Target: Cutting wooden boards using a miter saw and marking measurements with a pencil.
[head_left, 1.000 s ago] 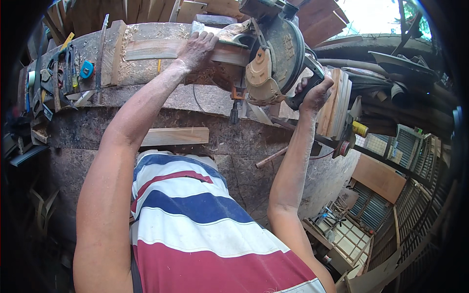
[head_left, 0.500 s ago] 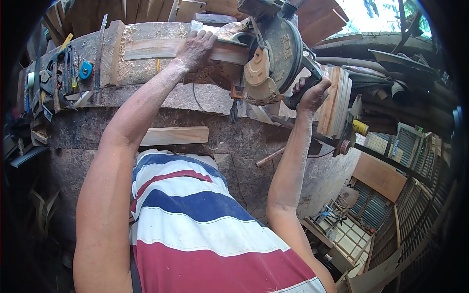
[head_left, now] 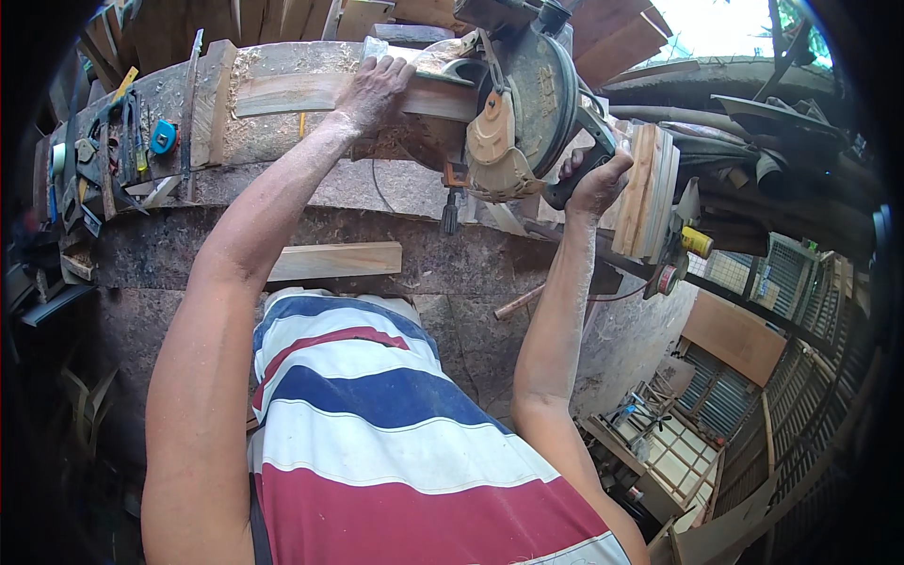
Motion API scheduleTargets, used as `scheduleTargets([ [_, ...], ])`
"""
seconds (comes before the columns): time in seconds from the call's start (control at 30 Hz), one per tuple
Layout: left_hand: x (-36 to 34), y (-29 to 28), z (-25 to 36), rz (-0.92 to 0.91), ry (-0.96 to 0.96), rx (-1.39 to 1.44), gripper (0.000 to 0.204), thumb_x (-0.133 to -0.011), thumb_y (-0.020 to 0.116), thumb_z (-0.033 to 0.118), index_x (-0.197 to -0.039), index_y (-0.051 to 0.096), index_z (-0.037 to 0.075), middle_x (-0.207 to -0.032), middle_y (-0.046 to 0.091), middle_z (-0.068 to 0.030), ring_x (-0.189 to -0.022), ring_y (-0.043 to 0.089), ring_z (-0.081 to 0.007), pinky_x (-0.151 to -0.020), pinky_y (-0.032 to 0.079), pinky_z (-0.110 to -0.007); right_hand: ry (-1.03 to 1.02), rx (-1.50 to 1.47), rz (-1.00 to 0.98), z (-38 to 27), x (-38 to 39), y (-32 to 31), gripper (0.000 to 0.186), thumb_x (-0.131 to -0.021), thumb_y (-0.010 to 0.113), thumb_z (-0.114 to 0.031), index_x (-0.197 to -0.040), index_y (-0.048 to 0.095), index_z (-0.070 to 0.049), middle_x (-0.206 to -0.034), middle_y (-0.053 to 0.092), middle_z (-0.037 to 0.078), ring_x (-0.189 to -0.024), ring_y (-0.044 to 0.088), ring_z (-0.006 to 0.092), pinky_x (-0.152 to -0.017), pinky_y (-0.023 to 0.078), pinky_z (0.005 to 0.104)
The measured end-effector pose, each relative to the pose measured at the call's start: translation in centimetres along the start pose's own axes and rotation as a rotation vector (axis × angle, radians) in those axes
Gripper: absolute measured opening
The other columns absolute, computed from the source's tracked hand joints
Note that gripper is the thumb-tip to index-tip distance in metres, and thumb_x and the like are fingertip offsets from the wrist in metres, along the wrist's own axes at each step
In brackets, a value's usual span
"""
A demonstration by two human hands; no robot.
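My left hand [head_left: 373,94] is closed over a wooden board [head_left: 292,94], its fingers hooked over the far edge beside the metal fence. The board lies flat along the bench, and its right end passes behind the guard of a miter saw [head_left: 532,104]. Around the saw's black handle [head_left: 574,179], my right hand [head_left: 598,181] is wrapped, on the right side of the blade guard. Whether the blade touches the board is hidden by the guard. A dark clamp knob [head_left: 450,214] hangs at the saw's front.
At the left of the sawdust-strewn bench [head_left: 273,132] lie a blue tape measure [head_left: 164,137] and several hand tools. A short wooden piece [head_left: 334,260] sits below the bench edge. Stacked wood strips [head_left: 648,193] stand right of the saw, near a yellow can [head_left: 696,242].
Very little differs. The saw's handle and my right hand sit slightly further left; my left hand stays on the board.
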State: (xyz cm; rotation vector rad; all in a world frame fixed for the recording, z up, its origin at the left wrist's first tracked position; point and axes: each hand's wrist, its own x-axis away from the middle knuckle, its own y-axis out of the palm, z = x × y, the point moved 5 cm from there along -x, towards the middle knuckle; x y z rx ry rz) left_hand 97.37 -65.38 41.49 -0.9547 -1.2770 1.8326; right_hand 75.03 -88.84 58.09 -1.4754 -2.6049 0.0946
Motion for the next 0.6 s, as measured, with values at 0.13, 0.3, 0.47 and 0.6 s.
scheduleTargets([
  [0.13, 0.0, 0.2, 0.0, 0.002, -0.012, 0.007, 0.088, -0.073, 0.094, 0.046, -0.138, 0.053, 0.003, -0.129, 0.061, -0.0108, -0.127, 0.058, -0.0279, -0.11, 0.044, -0.043, -0.015, -0.036, -0.013, 0.4, 0.1, -0.1, 0.061, -0.111, 0.033, -0.049, -0.14, 0.063, -0.004, -0.061, 0.052, 0.007, -0.047, 0.051, 0.0175, -0.047, 0.043, 0.0328],
  [0.3, 0.0, 0.5, -0.2, 0.071, 0.014, -0.022, 0.084, -0.071, 0.095, 0.044, -0.133, 0.055, 0.004, -0.126, 0.063, -0.0106, -0.125, 0.061, -0.028, -0.106, 0.048, -0.044, -0.02, -0.029, 0.005, 1.0, 0.4, -0.2, 0.062, -0.111, 0.032, -0.049, -0.14, 0.063, -0.004, -0.062, 0.052, 0.006, -0.047, 0.05, 0.0174, -0.047, 0.042, 0.0328],
  [0.47, 0.0, 0.1, 0.0, 0.107, 0.013, -0.046, 0.076, -0.077, 0.092, 0.039, -0.133, 0.056, 0.004, -0.126, 0.064, -0.0107, -0.125, 0.062, -0.0285, -0.107, 0.048, -0.044, -0.039, -0.037, 0.034, 2.6, 1.2, -0.6, 0.065, -0.111, 0.03, -0.051, -0.139, 0.063, -0.003, -0.062, 0.053, 0.006, -0.05, 0.052, 0.0163, -0.049, 0.044, 0.0322],
  [0.6, -0.3, 1.0, 0.0, -0.112, -0.02, -0.117, 0.069, -0.083, 0.088, 0.033, -0.137, 0.056, 0.007, -0.129, 0.064, -0.0091, -0.127, 0.061, -0.0305, -0.113, 0.047, -0.046, -0.029, 0.056, 0.05, 4.5, 1.6, -1.6, 0.065, -0.108, 0.029, -0.056, -0.119, 0.065, -0.003, -0.063, 0.052, 0.007, -0.05, 0.05, 0.02, -0.05, 0.045, 0.0362],
])
